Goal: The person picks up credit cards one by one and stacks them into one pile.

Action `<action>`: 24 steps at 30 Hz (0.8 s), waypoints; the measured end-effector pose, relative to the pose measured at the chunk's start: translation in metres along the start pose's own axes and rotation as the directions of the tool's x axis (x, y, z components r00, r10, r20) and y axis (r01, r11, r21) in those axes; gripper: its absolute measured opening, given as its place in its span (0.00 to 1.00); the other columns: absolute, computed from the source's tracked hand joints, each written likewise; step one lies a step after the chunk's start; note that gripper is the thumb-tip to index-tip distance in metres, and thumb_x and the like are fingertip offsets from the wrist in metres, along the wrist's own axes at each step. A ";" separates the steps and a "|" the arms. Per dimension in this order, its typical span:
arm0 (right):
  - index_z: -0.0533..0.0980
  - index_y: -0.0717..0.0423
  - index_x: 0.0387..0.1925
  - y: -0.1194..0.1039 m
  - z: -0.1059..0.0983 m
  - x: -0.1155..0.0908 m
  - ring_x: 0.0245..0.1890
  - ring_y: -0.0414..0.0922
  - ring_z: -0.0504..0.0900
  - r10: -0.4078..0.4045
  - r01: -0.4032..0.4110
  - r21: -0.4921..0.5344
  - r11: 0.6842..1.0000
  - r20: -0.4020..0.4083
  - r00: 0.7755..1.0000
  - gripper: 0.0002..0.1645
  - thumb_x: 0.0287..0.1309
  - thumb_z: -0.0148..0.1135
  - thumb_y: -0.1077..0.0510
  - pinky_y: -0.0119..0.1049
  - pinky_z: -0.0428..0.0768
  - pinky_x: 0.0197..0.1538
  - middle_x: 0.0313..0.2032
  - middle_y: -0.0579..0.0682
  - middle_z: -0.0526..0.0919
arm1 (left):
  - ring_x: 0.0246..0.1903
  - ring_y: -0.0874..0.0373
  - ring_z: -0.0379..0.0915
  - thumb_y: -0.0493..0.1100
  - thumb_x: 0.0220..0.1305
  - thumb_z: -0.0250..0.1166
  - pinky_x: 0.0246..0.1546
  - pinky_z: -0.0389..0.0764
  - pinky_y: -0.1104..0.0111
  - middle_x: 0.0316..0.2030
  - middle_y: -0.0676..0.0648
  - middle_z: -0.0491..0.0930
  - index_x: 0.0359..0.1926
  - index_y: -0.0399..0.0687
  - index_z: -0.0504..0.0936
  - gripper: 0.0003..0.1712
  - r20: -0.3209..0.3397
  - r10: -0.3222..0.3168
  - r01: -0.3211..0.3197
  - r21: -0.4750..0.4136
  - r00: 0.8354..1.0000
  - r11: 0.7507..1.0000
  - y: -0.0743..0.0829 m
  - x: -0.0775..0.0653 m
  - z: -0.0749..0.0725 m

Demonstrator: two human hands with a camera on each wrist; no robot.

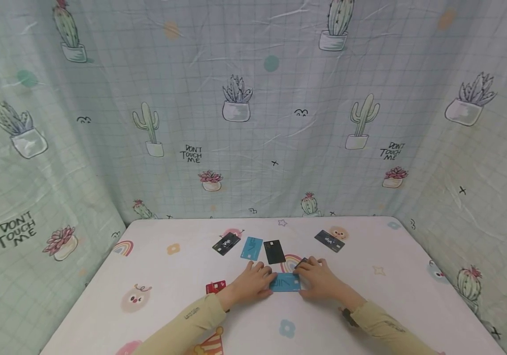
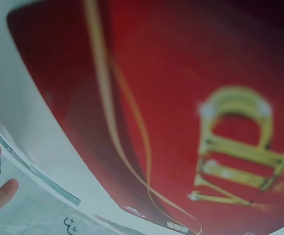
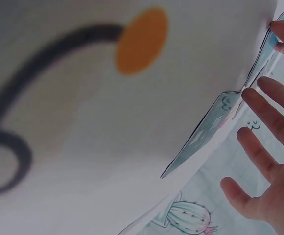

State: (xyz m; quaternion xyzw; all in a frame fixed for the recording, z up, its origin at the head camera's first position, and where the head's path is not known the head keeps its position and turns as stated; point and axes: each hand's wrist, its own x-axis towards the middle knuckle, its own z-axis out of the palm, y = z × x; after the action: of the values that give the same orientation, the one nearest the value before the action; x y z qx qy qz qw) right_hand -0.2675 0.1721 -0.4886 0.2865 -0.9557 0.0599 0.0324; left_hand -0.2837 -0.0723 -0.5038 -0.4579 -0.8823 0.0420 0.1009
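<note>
A light blue VIP card [image 1: 286, 282] lies on the white table between the two hands. My left hand [image 1: 252, 282] holds its left end, with fingertips at the upper corner and the thumb at the lower one. At the right end, my right hand [image 1: 321, 281] has its thumb by the lower corner and its index finger by the upper one. A dark card [image 1: 300, 263] lies partly covered by the right fingers; in the right wrist view, a dark-edged card [image 3: 201, 132] is close to the spread fingers [image 3: 264, 147]. The left wrist view shows only a few left fingers [image 2: 2, 193].
A red VIP card [image 1: 216, 286] lies beneath the left wrist, filling the left wrist view. Farther back are a black Vip card [image 1: 226, 243], another blue card [image 1: 252, 248], a plain black card [image 1: 274, 252] and a black Vip card [image 1: 329, 241]. A cactus-print curtain [image 1: 271, 138] surrounds the table.
</note>
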 end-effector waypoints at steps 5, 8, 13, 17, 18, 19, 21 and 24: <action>0.74 0.46 0.48 0.002 0.000 -0.003 0.43 0.43 0.63 -0.008 0.009 0.004 1.000 -0.023 1.000 0.29 0.41 0.65 0.42 0.52 0.64 0.50 0.46 0.43 0.76 | 0.51 0.55 0.63 0.59 0.59 0.53 0.55 0.68 0.54 0.53 0.50 0.71 0.60 0.54 0.66 0.30 0.021 -0.011 0.011 -0.004 1.000 1.000 0.001 0.001 -0.001; 0.74 0.46 0.49 0.004 -0.001 -0.006 0.44 0.43 0.63 0.015 -0.015 0.027 1.000 -0.014 1.000 0.30 0.41 0.65 0.43 0.54 0.63 0.52 0.46 0.43 0.76 | 0.52 0.55 0.63 0.60 0.60 0.53 0.56 0.67 0.53 0.54 0.49 0.70 0.60 0.54 0.65 0.30 0.019 -0.007 0.008 -0.009 1.000 1.000 0.001 0.002 -0.001; 0.73 0.46 0.50 0.009 0.000 -0.011 0.43 0.42 0.63 0.062 -0.062 0.055 0.997 -0.001 0.998 0.30 0.41 0.65 0.44 0.53 0.61 0.54 0.47 0.44 0.75 | 0.52 0.54 0.63 0.59 0.60 0.52 0.55 0.67 0.55 0.54 0.49 0.70 0.60 0.54 0.65 0.30 -0.006 0.013 -0.013 -0.004 1.000 1.000 0.003 0.005 -0.002; 0.73 0.46 0.49 0.012 0.000 -0.016 0.42 0.41 0.63 0.068 -0.067 0.050 0.996 -0.021 0.997 0.29 0.41 0.65 0.44 0.53 0.61 0.53 0.45 0.43 0.76 | 0.51 0.55 0.63 0.59 0.61 0.52 0.54 0.67 0.55 0.53 0.49 0.70 0.60 0.54 0.65 0.29 -0.025 0.027 -0.027 0.008 0.999 1.000 0.004 0.007 -0.001; 0.74 0.47 0.48 0.012 -0.001 -0.018 0.42 0.41 0.63 0.068 -0.066 0.053 0.996 -0.028 0.997 0.29 0.41 0.65 0.44 0.53 0.61 0.53 0.45 0.43 0.76 | 0.51 0.55 0.63 0.59 0.61 0.51 0.54 0.67 0.55 0.53 0.49 0.70 0.60 0.53 0.65 0.29 -0.030 0.031 -0.031 0.008 0.999 0.999 0.005 0.008 -0.001; 0.74 0.47 0.48 0.012 -0.001 -0.019 0.42 0.42 0.64 0.066 -0.064 0.054 0.996 -0.036 0.997 0.28 0.41 0.65 0.44 0.53 0.61 0.53 0.45 0.43 0.76 | 0.51 0.54 0.63 0.59 0.61 0.51 0.54 0.67 0.54 0.54 0.49 0.70 0.60 0.53 0.65 0.29 -0.035 0.035 -0.034 0.008 0.999 0.999 0.005 0.009 -0.001; 0.74 0.48 0.47 0.013 -0.002 -0.021 0.42 0.42 0.64 0.068 -0.065 0.057 0.996 -0.047 0.997 0.28 0.41 0.65 0.45 0.54 0.61 0.53 0.44 0.44 0.76 | 0.51 0.54 0.63 0.59 0.61 0.51 0.54 0.67 0.53 0.54 0.49 0.70 0.60 0.53 0.66 0.28 -0.051 0.045 -0.044 0.006 0.998 0.999 0.005 0.010 0.000; 0.74 0.48 0.48 0.014 -0.003 -0.023 0.43 0.43 0.65 0.076 -0.073 0.059 0.996 -0.050 0.996 0.28 0.42 0.65 0.45 0.54 0.61 0.53 0.45 0.45 0.76 | 0.51 0.54 0.63 0.58 0.61 0.52 0.54 0.68 0.52 0.54 0.48 0.70 0.59 0.53 0.66 0.28 -0.076 0.056 -0.056 -0.003 0.996 0.998 0.005 0.012 0.000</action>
State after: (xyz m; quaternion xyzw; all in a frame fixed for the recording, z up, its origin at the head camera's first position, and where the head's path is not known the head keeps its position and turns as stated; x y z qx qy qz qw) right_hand -0.2564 0.1967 -0.4896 0.2496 -0.9625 0.0958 0.0467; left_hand -0.2866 -0.0596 -0.5031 -0.4841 -0.8647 0.0253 0.1319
